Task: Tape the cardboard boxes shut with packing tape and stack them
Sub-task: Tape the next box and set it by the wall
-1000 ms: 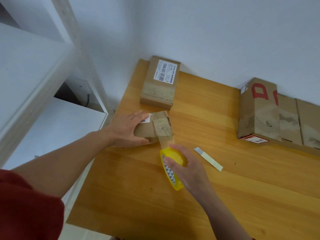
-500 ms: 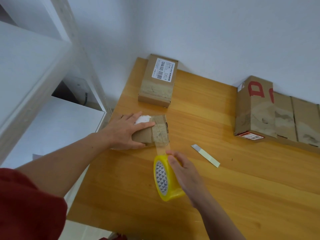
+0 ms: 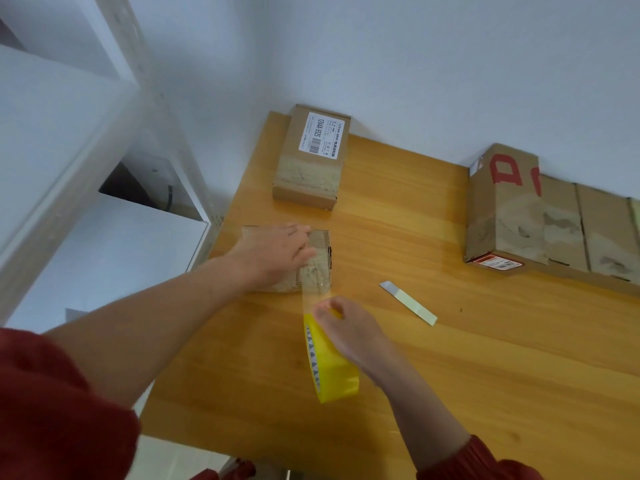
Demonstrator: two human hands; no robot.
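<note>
Left hand (image 3: 273, 252) now presses flat atop small box (image 3: 320, 268); right hand (image 3: 349, 327) grip clasps lowered tape roll (image 3: 332, 372).

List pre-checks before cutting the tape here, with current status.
1. Left hand presses box to table: ok.
2. Right hand grip on roll: ok.
3. Strip runs unbroken from box to roll: ok.
4. Blade in reach, lying on table right of roll: ok.
5. Free hand for the blade: not ok, both busy.
6. Strip stuck flat on box: cannot tell, blurred.
</note>
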